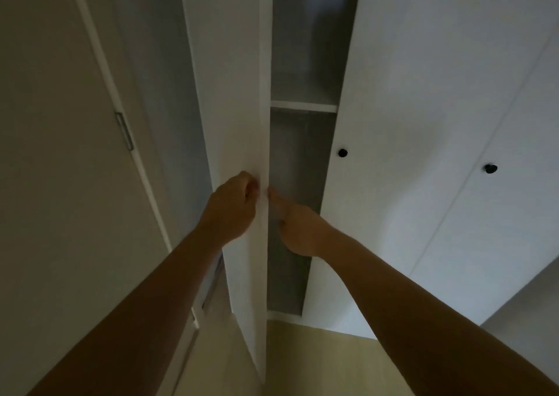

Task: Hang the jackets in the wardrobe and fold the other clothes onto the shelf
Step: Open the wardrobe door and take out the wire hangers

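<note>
Both bare arms reach forward, almost straight, and meet at the free edge of the half-open wardrobe door. The left hand is curled tight against the door's front, its grip hidden, while the right hand lays its thumb on the edge, fingers hooked behind. Beyond, in the narrow gap, the shelf sits above the hands.

The wardrobe door is smooth, matt white board; 2 knobs black, faintly glossy; hinge grey metal; floor pale wood-look.
</note>
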Tool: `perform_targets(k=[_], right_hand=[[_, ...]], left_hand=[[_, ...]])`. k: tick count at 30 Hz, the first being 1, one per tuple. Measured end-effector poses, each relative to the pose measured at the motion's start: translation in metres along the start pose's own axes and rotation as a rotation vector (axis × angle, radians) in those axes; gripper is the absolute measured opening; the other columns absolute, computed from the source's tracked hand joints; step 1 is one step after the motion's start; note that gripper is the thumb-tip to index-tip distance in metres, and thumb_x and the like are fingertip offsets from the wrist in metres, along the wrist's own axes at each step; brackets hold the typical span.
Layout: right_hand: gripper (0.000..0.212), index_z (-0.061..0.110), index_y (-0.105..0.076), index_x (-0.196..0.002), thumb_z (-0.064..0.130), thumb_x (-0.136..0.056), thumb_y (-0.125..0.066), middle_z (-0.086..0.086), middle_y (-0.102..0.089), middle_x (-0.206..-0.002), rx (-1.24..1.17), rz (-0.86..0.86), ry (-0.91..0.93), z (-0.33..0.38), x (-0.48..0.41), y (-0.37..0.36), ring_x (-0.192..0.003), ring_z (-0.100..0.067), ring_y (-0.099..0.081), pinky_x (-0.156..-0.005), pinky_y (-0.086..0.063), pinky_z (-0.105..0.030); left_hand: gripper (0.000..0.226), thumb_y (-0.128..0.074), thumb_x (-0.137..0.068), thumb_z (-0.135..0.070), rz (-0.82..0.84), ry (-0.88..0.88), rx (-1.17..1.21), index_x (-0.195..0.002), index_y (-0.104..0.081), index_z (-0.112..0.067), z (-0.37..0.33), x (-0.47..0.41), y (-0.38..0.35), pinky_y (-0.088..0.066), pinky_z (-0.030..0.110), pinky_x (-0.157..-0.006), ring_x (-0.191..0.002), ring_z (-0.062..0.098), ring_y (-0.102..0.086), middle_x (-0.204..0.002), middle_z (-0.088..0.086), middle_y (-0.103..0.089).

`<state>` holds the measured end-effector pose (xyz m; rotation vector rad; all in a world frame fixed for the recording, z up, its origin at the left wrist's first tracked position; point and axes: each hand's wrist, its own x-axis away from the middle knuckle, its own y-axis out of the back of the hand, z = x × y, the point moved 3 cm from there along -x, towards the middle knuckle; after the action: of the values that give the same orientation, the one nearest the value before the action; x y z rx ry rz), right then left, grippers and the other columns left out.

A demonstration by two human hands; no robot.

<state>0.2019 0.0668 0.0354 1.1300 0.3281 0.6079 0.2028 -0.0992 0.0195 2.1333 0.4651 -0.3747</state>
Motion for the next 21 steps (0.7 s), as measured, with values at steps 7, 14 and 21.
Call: perform_targets(k=[7, 14, 21], right_hand=[[0.074, 0.03, 0.004, -0.161, 0.007, -0.105, -0.037, -0.016, -0.04, -0.156, 0.001, 0.098, 0.166, 0.067, -0.002, -0.029, -0.128, -0.03, -0.055, -0.108, -0.044, -0.039], [0.075, 0.025, 0.006, -0.161, 0.005, -0.103, -0.036, -0.013, -0.02, -0.166, 0.007, 0.126, 0.116, 0.076, -0.001, -0.031, -0.149, -0.029, -0.031, -0.119, -0.027, -0.035], [0.075, 0.022, 0.007, -0.161, 0.003, -0.102, -0.035, 0.001, -0.004, -0.169, -0.007, 0.092, 0.104, 0.06, -0.006, -0.032, -0.155, -0.021, -0.01, -0.124, -0.011, -0.037]], left_hand=[[0.029, -0.047, -0.104, -0.034, -0.21, 0.193, -0.03, -0.13, -0.054, -0.025, 0.035, 0.056, 0.065, -0.04, 0.023, -0.074, -0.082, 0.008, -0.057, -0.109, -0.003, -0.072], [0.064, -0.054, -0.1, -0.038, -0.329, 0.407, -0.009, -0.155, -0.029, -0.018, 0.058, 0.075, 0.09, -0.042, 0.033, -0.105, -0.128, 0.028, -0.056, -0.146, 0.009, -0.054], [0.083, -0.064, -0.093, -0.021, -0.398, 0.504, 0.02, -0.159, -0.015, -0.009, 0.09, 0.076, 0.105, -0.03, 0.026, -0.107, -0.137, 0.03, -0.044, -0.156, 0.014, -0.038]])
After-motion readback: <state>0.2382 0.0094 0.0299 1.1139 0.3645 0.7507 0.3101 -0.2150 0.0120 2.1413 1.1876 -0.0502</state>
